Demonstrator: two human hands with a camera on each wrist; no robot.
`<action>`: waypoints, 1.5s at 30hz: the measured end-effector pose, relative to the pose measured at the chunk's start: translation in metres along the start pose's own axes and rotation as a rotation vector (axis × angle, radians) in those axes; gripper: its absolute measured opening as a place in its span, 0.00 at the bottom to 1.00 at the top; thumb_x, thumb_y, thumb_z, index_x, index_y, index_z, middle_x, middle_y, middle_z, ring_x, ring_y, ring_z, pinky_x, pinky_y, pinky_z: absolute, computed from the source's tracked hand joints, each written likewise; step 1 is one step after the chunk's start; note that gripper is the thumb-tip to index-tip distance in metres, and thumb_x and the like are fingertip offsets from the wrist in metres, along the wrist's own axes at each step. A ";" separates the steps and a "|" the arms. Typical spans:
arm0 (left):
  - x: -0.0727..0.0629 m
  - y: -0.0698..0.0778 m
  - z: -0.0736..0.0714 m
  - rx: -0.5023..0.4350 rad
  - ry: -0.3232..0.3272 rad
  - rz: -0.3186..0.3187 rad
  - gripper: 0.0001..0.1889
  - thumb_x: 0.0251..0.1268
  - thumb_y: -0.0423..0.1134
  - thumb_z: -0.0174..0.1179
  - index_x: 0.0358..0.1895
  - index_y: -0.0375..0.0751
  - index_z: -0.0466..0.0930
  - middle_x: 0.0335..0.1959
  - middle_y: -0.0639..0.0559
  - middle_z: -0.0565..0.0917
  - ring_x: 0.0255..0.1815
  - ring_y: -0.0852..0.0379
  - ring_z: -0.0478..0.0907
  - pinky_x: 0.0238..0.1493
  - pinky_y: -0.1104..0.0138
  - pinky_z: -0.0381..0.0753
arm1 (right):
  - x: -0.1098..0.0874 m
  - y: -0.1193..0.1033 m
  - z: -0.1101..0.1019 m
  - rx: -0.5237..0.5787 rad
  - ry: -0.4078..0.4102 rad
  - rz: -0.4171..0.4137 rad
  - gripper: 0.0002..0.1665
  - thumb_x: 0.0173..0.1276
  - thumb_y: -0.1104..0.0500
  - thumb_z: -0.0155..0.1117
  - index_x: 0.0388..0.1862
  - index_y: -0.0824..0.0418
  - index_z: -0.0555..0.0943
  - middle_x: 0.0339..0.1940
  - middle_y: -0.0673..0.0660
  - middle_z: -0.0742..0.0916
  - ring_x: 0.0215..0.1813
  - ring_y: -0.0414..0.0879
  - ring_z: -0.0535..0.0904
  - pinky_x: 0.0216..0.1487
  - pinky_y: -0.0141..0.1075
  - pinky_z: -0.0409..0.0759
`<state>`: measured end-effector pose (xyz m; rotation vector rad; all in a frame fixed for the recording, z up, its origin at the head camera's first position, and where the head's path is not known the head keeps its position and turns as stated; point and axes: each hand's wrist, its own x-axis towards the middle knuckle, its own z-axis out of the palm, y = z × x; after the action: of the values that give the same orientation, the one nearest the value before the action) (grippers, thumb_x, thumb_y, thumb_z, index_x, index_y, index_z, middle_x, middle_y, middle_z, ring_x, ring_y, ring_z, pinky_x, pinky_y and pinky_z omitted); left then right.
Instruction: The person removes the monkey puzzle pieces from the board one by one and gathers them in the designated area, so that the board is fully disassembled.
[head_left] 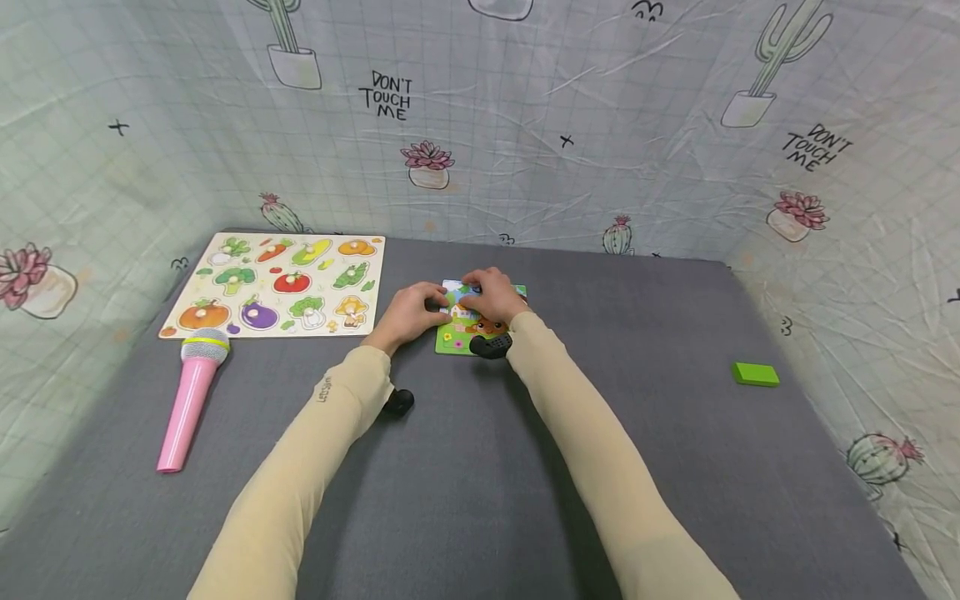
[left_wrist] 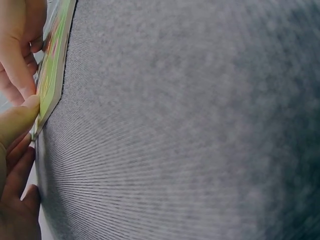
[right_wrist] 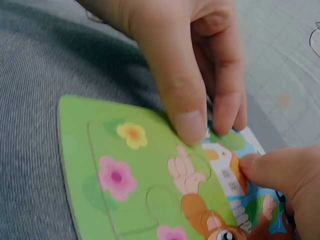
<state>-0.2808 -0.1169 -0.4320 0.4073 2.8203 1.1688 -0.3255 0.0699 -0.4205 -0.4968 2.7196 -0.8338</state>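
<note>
1. I see a grey felt surface (head_left: pixel 480 483).
2. On it lie a vegetable puzzle board (head_left: pixel 277 284), a pink toy microphone (head_left: pixel 191 398), a small jigsaw board (head_left: pixel 480 321) and a green block (head_left: pixel 755 374).

We read "DON'T TOUCH ME" twice on the printed backdrop cloth (head_left: pixel 525 150), once near the top middle and once at the upper right. Small lettering runs along the left sleeve (head_left: pixel 324 390), but we cannot make it out.
</note>
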 end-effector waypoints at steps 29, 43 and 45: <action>0.006 0.000 -0.003 0.075 -0.035 0.035 0.19 0.62 0.39 0.67 0.53 0.31 0.82 0.63 0.41 0.75 0.67 0.44 0.69 0.70 0.54 0.65 | -0.014 0.011 -0.004 0.287 0.147 -0.036 0.17 0.75 0.57 0.57 0.61 0.53 0.76 0.60 0.55 0.77 0.54 0.48 0.77 0.48 0.41 0.80; 0.006 0.000 -0.006 0.062 -0.092 0.031 0.21 0.63 0.40 0.67 0.57 0.33 0.80 0.67 0.42 0.72 0.71 0.43 0.63 0.72 0.53 0.61 | -0.037 0.093 -0.055 0.390 0.363 0.118 0.23 0.74 0.58 0.60 0.66 0.59 0.76 0.62 0.61 0.79 0.61 0.55 0.75 0.53 0.49 0.78; 0.007 0.001 -0.006 0.059 -0.092 0.026 0.21 0.63 0.40 0.67 0.57 0.33 0.81 0.67 0.42 0.72 0.71 0.43 0.63 0.72 0.53 0.60 | -0.039 0.101 -0.059 0.355 0.359 0.127 0.22 0.74 0.58 0.59 0.65 0.59 0.76 0.62 0.61 0.79 0.62 0.55 0.75 0.54 0.49 0.78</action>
<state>-0.2882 -0.1187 -0.4270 0.4902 2.7845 1.0446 -0.3346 0.1929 -0.4265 -0.1041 2.7752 -1.4504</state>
